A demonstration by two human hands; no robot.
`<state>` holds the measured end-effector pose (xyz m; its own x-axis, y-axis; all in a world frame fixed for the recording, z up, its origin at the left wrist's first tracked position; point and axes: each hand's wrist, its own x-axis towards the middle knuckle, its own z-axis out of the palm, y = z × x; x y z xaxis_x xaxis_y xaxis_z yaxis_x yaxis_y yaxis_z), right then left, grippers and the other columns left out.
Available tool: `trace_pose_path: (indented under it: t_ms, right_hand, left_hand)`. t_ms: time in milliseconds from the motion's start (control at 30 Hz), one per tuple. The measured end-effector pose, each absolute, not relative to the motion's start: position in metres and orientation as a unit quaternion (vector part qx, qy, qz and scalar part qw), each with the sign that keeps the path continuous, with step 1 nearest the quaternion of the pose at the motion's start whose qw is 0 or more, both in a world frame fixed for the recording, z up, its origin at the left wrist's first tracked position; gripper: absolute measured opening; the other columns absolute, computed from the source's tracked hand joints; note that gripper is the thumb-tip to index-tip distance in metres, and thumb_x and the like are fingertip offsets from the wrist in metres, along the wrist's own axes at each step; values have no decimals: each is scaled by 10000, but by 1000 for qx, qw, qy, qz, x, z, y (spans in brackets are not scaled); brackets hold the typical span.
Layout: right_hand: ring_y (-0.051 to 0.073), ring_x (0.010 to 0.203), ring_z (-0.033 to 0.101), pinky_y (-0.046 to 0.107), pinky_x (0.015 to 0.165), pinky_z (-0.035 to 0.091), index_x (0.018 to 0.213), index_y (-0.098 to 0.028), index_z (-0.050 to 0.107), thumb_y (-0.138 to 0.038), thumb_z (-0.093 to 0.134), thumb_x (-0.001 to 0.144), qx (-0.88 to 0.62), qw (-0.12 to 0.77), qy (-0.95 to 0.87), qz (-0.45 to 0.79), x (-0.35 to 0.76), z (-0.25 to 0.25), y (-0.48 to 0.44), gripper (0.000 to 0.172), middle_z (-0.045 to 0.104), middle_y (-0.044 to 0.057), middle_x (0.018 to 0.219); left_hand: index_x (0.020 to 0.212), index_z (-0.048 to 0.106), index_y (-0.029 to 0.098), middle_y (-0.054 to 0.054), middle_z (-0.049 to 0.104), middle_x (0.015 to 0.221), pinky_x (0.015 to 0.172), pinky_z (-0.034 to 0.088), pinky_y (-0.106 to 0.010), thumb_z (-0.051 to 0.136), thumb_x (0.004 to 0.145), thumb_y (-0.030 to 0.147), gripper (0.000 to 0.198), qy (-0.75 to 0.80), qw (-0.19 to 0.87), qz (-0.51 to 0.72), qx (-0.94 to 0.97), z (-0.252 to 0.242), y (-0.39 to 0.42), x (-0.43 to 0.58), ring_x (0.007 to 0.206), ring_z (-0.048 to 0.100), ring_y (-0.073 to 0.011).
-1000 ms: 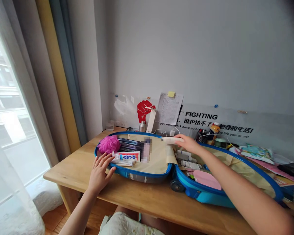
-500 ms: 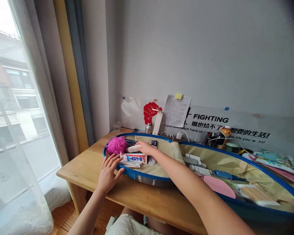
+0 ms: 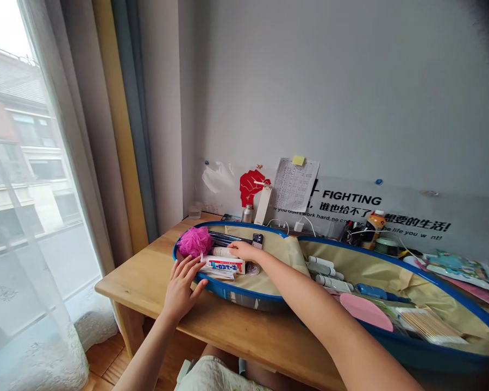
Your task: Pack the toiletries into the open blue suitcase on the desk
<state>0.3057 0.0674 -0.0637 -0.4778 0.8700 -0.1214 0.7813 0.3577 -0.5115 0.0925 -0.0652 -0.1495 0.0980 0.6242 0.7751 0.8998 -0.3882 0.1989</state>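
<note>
In the frame's lower center, I have the right hand's [image 3: 243,251] fingers closed on a white tube [image 3: 220,252] inside the suitcase [image 3: 250,283], just above the toothpaste [image 3: 224,265]; I have the left hand [image 3: 182,288], fingers open and spread, at the rim, below the pink puff [image 3: 194,241].

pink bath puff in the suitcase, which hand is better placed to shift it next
Probably the left hand: spread, apparently holding nothing, and just in front of the pink bath puff. The right hand is busy gripping the pale tube.
</note>
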Motion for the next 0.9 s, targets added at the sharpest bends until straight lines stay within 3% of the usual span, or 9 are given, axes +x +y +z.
trace_pose_path:
  t_ms: [367, 733, 900]
  right_hand:
    - [209, 1124, 599, 443, 963, 518, 1226, -195, 594, -397, 585, 931, -469, 71, -862, 180, 303, -54, 58, 358, 595, 83, 1287]
    - [195, 1094, 609, 422, 946, 527, 1201, -198, 607, -398, 570, 940, -465, 68, -867, 165, 302, -50, 52, 331, 607, 80, 1266]
    - [178, 1020, 634, 400, 896, 548, 1200, -181, 603, -403, 571, 940, -486, 99, -853, 166, 342, -19, 66, 343, 636, 71, 1194]
  left_hand:
    - [1260, 638, 259, -82, 643, 1325, 1138, 318, -532, 502, 938, 405, 380, -526, 167, -414, -724, -151, -64, 92, 1308, 513, -302]
    - [1251, 642, 262, -84, 646, 1319, 1143, 316, -530, 504, 936, 399, 370, -525, 167, -419, -722, -152, -63, 91, 1311, 512, -297]
    - [1254, 641, 262, -86, 649, 1315, 1142, 317, -529, 506, 933, 402, 376, -525, 165, -423, -720, -155, -62, 90, 1301, 521, -297]
